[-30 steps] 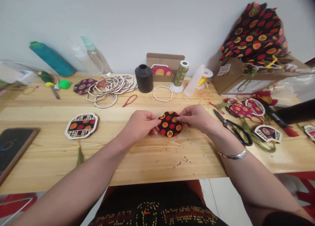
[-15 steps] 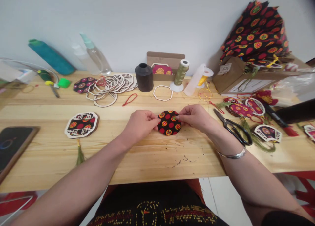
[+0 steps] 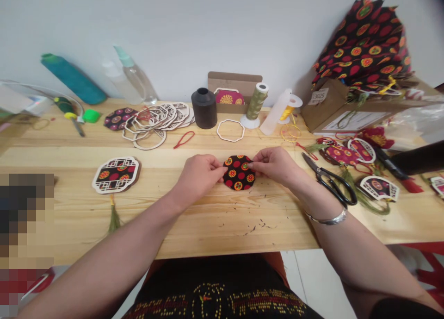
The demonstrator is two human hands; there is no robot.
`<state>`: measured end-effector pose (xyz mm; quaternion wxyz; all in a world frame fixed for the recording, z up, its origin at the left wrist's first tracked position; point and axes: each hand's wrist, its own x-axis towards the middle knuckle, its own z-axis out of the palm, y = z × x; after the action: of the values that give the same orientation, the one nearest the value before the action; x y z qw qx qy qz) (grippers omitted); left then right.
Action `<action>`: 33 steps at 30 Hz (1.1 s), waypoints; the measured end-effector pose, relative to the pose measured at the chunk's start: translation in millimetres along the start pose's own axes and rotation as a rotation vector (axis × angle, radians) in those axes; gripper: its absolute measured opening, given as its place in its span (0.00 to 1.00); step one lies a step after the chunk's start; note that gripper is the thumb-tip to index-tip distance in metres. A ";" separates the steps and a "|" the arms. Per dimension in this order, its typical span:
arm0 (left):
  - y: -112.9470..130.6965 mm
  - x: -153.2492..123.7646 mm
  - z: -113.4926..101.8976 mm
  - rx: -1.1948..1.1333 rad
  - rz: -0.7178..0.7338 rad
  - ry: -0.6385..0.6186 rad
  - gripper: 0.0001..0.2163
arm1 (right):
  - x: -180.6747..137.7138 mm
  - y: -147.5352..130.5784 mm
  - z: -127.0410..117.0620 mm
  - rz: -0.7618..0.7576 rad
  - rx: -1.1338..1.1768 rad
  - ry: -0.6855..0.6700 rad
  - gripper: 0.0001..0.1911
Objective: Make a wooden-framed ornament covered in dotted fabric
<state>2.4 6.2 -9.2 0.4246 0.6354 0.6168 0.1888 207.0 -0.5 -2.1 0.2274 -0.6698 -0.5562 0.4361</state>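
Barely a shift since a second ago: the view has drifted a touch, while the fabric-covered piece point(image 3: 239, 173) and the two hands hold practically the same spot. There it is, centre of the wooden table point(image 3: 208, 231), on the near side of the octagonal frame point(image 3: 231, 120); whether it rests on the wood or sits just above, I can't tell. Black cloth, red dots, orange flowers, patterned face turned up toward the wearer. Rounded, many-cornered outline, about as deep as wide once the squeeze is allowed for, so no clear long axis.

And the grip! Left hand point(image 3: 199, 173) pinching the left edge, thumb on top, fingers curled in close. Right hand point(image 3: 277, 165) nipping the upper right edge, thumb over the cloth, fingertips drawn together. Both pinches are closed down to the thickness of the piece.

Dark scraps point(image 3: 255, 227) lie scattered nearer the wearer. Black-handled scissors point(image 3: 321, 173) lie just beside the right forearm. Over to the left, a fretwork pendant point(image 3: 116, 175) with its green tassel point(image 3: 114, 217) toward the wearer. Along the back, the black thread cone point(image 3: 204, 109) and the green thread spool point(image 3: 257, 107) stand upright, a heap of cut-out frames point(image 3: 175, 117) to their left.
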 end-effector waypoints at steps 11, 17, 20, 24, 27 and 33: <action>3.3 -0.5 -0.5 0.029 0.002 0.007 0.05 | 0.8 1.1 0.9 -0.017 -0.038 0.016 0.10; 3.4 -0.8 -0.8 0.045 0.010 0.008 0.05 | 1.9 3.6 2.3 -0.007 -0.025 0.013 0.09; 4.9 -0.9 -1.3 0.063 0.002 0.005 0.05 | 2.7 4.8 2.9 -0.020 -0.035 0.017 0.08; 5.6 -1.4 -1.2 0.030 -0.021 0.005 0.04 | 2.9 5.5 3.2 -0.018 -0.046 0.020 0.07; 3.7 -1.2 -0.2 -0.038 -0.016 -0.002 0.03 | 2.8 5.7 3.6 -0.013 -0.049 0.015 0.07; 0.2 -0.3 0.8 -0.049 0.001 -0.006 0.04 | 3.7 6.9 4.8 -0.012 -0.057 0.020 0.05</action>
<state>3.1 5.8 -9.4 0.4418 0.6256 0.6104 0.2020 206.7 0.2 -11.2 0.2165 -0.6769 -0.5702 0.4121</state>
